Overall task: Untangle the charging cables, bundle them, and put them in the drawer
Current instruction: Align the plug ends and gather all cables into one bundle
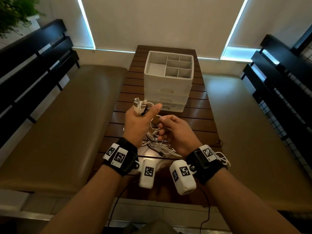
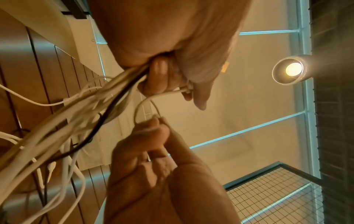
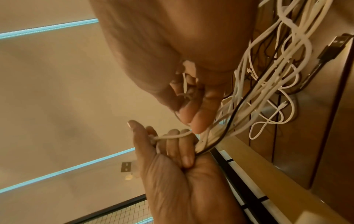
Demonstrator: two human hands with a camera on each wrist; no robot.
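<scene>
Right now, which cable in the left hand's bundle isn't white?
The single black cable, running down from the left hand through the white cables. Every other strand in that grip is white.

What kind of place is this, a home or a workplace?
Probably a dining or café-style booth, though I cannot be sure. A slatted wooden table stands between two padded benches, with drawn blinds behind. A white drawer unit stands on the table.

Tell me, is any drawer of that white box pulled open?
No: all three drawers sit flush and closed, while the left hand grips the cable plugs.
</scene>
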